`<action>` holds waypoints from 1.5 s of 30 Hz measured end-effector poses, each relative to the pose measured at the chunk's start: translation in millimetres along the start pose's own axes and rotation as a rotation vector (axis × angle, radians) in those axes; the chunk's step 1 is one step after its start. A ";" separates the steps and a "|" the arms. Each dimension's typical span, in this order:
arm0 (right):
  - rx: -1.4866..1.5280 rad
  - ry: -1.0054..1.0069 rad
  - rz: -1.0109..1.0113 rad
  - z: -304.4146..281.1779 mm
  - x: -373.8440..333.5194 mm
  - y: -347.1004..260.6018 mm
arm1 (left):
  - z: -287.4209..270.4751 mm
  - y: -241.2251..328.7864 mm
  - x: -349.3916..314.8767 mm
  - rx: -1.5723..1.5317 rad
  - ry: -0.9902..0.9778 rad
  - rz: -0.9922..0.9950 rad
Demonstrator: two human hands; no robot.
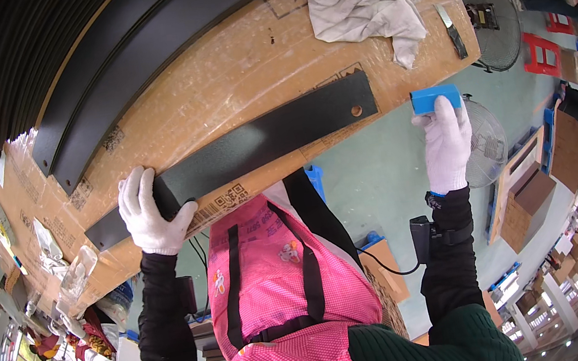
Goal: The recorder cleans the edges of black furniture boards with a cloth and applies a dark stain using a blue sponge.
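A long, narrow black panel [260,136] with a round hole near its right end lies on the cardboard-covered worktop. My left hand [152,212], in a white glove, grips it across its width towards the left end, fingers over the far edge and thumb by the near one. Off the worktop's right end, my right hand [446,146], also gloved in white, holds up a small blue block [434,99]. The fingers are closed around its lower side, and the block is apart from the panel.
More long black panels [137,61] lie at the far left, beside a tight stack of them [10,65]. A crumpled grey-white cloth [363,1] and a knife [452,31] lie at the far right. Fans [485,140] stand beyond the worktop's right end. A person [95,359] is at lower left.
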State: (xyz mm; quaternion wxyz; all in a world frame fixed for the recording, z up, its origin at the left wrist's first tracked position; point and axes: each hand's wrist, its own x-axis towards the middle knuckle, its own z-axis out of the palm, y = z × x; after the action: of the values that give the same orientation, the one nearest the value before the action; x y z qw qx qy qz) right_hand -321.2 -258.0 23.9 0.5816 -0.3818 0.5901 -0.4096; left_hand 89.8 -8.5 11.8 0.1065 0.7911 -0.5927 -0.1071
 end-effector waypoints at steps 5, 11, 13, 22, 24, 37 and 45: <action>-0.333 -0.063 -0.107 42.2 3.9 -1.8 | -11.2 0.8 -8.1 0.088 0.085 -0.062; -0.323 -0.038 -0.038 11.1 24.2 3.5 | -3.7 4.4 4.6 -0.079 0.168 -0.028; -0.237 -0.119 -0.061 9.4 32.9 -0.1 | -2.3 4.8 1.1 -0.105 0.268 -0.030; -0.375 -0.224 -0.100 65.2 44.5 -3.2 | -2.1 5.8 -1.4 -0.061 0.196 -0.058; -0.370 -0.259 -0.116 52.7 39.5 -0.3 | 0.3 -1.5 -7.4 -0.042 0.200 -0.032; -0.555 -0.259 -0.141 56.4 39.8 -19.3 | 8.5 9.0 1.5 -0.019 0.189 -0.013; -0.484 -0.243 -0.116 60.3 42.0 -15.6 | 11.3 7.9 2.1 0.018 0.215 0.016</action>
State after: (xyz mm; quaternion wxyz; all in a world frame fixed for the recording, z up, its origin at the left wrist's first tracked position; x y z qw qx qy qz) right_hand -262.7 -305.1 23.4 0.5157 -0.5892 0.5738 -0.2402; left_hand 79.8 -13.1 3.3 0.1633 0.7943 -0.5850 -0.0157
